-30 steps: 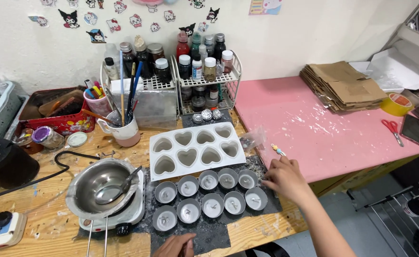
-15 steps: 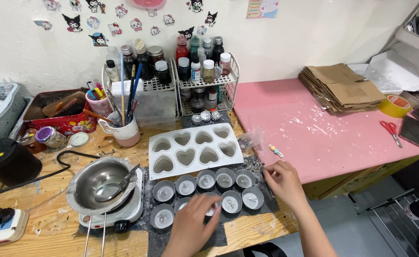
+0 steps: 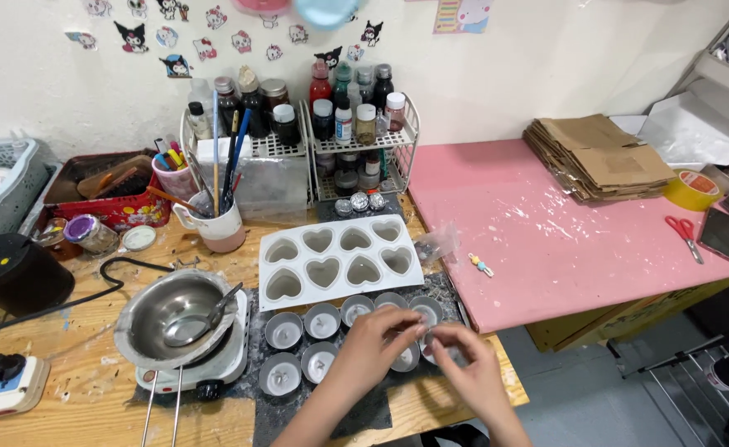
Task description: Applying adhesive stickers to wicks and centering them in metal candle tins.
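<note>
Over the dark mat (image 3: 356, 414) at the near edge of the wooden table (image 3: 75, 397), the left hand (image 3: 377, 339) and right hand (image 3: 464, 368) meet above the right end of a double row of small round metal cups (image 3: 284, 331). Both grips look pinched, fingertips close together over one cup at that end, but what they pinch is too small to tell. Just behind the cups lies a white heart-cavity mould (image 3: 340, 258). Left of the cups a steel bowl (image 3: 174, 319) with a spoon (image 3: 215, 310) sits on a small white hotplate (image 3: 215, 372). Behind the mould, wire racks (image 3: 364, 141) hold bottles, and a mug (image 3: 215, 228) holds brushes. To the right a pink table (image 3: 563, 232) carries flattened cardboard (image 3: 600, 153), scissors (image 3: 683, 232) and a tape roll (image 3: 691, 184).
</note>
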